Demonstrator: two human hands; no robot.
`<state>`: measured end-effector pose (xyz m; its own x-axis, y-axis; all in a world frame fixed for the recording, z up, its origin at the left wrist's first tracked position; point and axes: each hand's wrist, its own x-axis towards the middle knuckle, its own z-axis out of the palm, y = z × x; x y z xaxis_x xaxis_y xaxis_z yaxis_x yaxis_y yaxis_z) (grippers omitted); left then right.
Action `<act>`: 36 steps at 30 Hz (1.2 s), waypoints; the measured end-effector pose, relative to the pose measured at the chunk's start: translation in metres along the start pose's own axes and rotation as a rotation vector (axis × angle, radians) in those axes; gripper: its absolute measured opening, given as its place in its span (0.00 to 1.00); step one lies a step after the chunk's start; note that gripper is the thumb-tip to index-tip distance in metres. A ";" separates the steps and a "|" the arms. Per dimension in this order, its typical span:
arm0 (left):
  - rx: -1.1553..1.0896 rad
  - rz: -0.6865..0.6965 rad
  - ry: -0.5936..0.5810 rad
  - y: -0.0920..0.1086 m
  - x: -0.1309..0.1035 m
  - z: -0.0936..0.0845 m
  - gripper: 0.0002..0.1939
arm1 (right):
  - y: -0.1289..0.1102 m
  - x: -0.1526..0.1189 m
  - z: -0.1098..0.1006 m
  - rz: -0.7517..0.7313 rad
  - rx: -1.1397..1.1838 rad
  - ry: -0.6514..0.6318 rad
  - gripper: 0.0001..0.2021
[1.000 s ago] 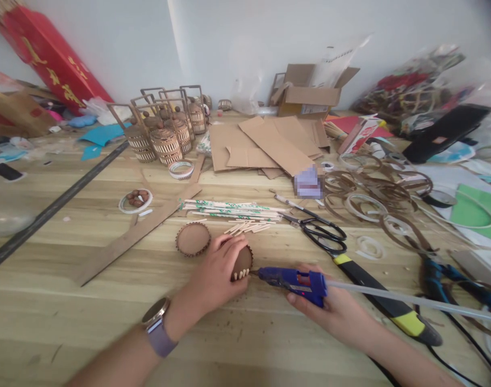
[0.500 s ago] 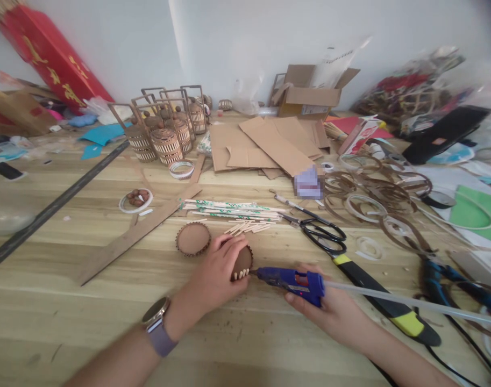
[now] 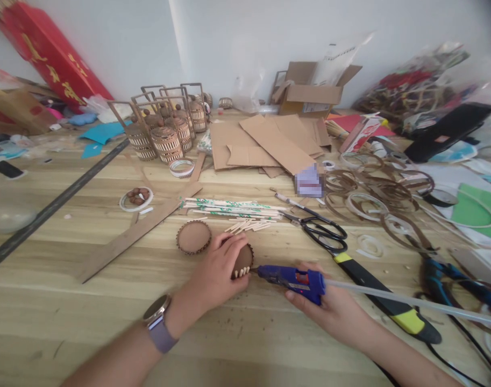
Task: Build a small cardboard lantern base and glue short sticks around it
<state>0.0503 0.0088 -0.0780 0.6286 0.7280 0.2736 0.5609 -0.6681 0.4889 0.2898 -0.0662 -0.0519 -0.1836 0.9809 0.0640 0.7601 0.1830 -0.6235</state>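
Note:
My left hand [image 3: 223, 266] grips a round brown cardboard disc [image 3: 243, 259] with a notched rim, its fingers covering the left part. Several short pale sticks stand along the disc's near edge. In my right hand [image 3: 329, 301] is a blue hot glue gun [image 3: 291, 280], its nozzle at the disc's right edge by the sticks; whether it touches I cannot tell. A long clear glue stick [image 3: 394, 298] runs out of the gun's back. Left of my left hand lies a second notched disc [image 3: 193, 237]. Cut short sticks [image 3: 249, 226] lie just beyond my fingers.
Paper-wrapped sticks [image 3: 233, 208] lie behind the cut ones. Scissors [image 3: 324, 234] and a yellow-black handled tool [image 3: 386, 298] lie right. Small lidded baskets [image 3: 168, 142] with tall handles stand at the back left. Cardboard sheets [image 3: 265, 142] and brown rings [image 3: 384, 188] lie farther back.
Hardly anything differs. Both hands, the disc and the glue gun hold nearly the same places; the whole view has shifted very slightly.

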 end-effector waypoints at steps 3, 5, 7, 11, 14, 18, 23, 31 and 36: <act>0.004 -0.004 -0.005 0.000 0.000 0.000 0.33 | 0.000 0.000 0.000 0.007 0.002 -0.009 0.15; -0.001 -0.005 -0.004 0.000 0.000 0.000 0.33 | 0.001 0.000 0.001 0.010 0.000 -0.009 0.15; -0.008 -0.003 -0.001 -0.001 0.000 0.000 0.33 | 0.001 0.000 0.001 0.010 -0.002 -0.005 0.15; -0.011 0.005 0.003 -0.001 0.000 0.000 0.32 | 0.002 0.000 0.002 -0.017 0.007 0.006 0.15; -0.001 0.014 0.004 -0.001 0.000 0.000 0.32 | 0.004 0.000 0.003 -0.035 0.004 0.015 0.15; 0.010 0.023 0.009 -0.001 -0.001 0.001 0.32 | 0.005 -0.001 0.003 -0.028 -0.001 0.014 0.15; 0.000 0.031 0.012 -0.001 0.000 0.001 0.32 | 0.006 -0.001 0.005 -0.020 -0.001 0.013 0.16; -0.009 0.036 0.024 -0.002 0.000 0.001 0.33 | 0.002 0.004 0.000 0.186 0.242 0.039 0.21; -0.002 0.050 0.038 -0.004 -0.001 0.002 0.33 | 0.005 0.005 -0.027 0.469 0.613 -0.287 0.28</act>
<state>0.0487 0.0108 -0.0817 0.6347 0.6991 0.3292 0.5282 -0.7035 0.4755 0.3093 -0.0586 -0.0333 -0.1470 0.8765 -0.4584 0.3369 -0.3914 -0.8563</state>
